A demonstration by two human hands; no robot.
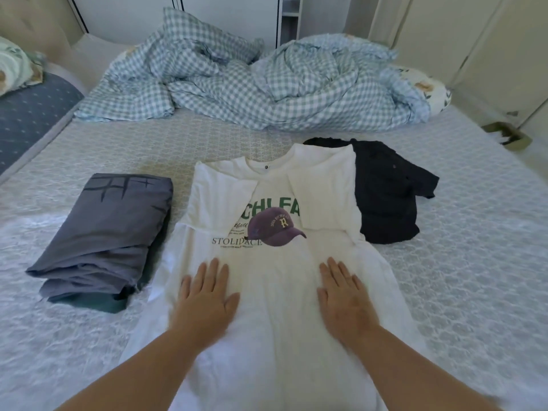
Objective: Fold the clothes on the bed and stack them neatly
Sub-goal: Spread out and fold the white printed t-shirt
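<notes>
Though flat, shirt (pixel 275 292) under fingers (pixel 213 271).

T-shirt (pixel 275 277) lies flat at centre of the bed (pixel 474 262), sleeves folded in over its front, with 2 hands on its lower half: left hand (pixel 204 295), right hand (pixel 344 295). Folded stack (pixel 100 232) just left of it; crumpled garment (pixel 385 191) right, partly under its shoulder. Bunched duvet (pixel 252 84) behind all 3.
</notes>
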